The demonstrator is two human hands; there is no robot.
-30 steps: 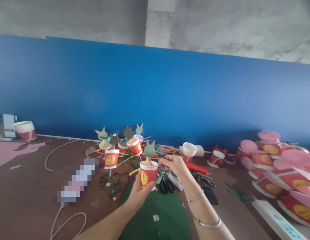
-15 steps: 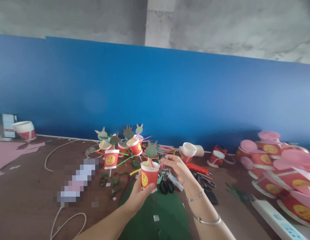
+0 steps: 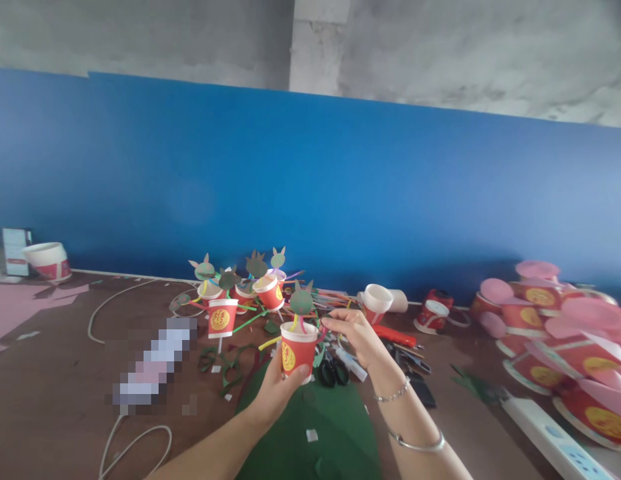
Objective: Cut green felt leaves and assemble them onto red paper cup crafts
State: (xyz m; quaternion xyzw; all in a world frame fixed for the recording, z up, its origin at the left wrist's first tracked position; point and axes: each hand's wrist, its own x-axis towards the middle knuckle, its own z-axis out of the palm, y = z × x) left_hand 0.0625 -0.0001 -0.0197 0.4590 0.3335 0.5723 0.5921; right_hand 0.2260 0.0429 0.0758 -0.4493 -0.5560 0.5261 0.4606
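My left hand (image 3: 277, 395) is wrapped round a red-and-white paper cup (image 3: 301, 353) with a yellow emblem, held upright. Above its rim stands a green paper animal head (image 3: 303, 303) with two pointed ears, and yellow and pink strips show inside the cup. At the cup's right side, the thumb and forefinger of my right hand (image 3: 359, 339) pinch the end of a pink strip (image 3: 321, 333), where a small dark paper piece shows. A yellow strip (image 3: 269, 343) sticks out on the left. Beneath the hands lies a sheet of dark green paper (image 3: 310, 413).
Similar decorated cups (image 3: 223, 319) stand behind to the left. Black-handled scissors (image 3: 333, 372), a glue tube (image 3: 351, 363) and a red cutter (image 3: 396, 336) lie near my right hand. Pink-trimmed cups (image 3: 545, 333) and a power strip (image 3: 555, 433) occupy the right; a white cable (image 3: 165, 433) loops left.
Almost nothing differs. The view has shifted very slightly, and both hands keep their hold at the cup and the strip.
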